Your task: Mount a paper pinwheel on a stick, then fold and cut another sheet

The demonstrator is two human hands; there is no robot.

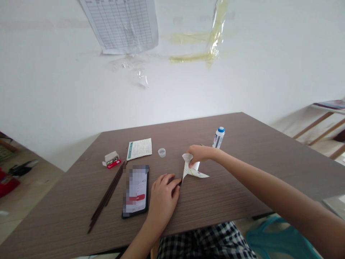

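A printed sheet of paper with curled, pointed corners, shaped like a pinwheel (pixel 195 173), stands on the table in front of me. My right hand (pixel 198 154) reaches over it from the right, with closed fingers gripping its middle; the fingertips are partly hidden behind the paper. Just left of the paper, my left hand (pixel 163 194) rests on the tabletop with fingers bent. Its thumb and forefinger come together at the paper's lower left tip, around a small dark thing I cannot make out.
Left of my hands lie a phone (pixel 137 194), thin brown sticks (pixel 109 194) and an open small red-and-white box (pixel 112 160). Farther back are a printed packet (pixel 139 148), a clear cap (pixel 162 153) and a white bottle with blue cap (pixel 218 137). The wall (pixel 167 97) borders the table.
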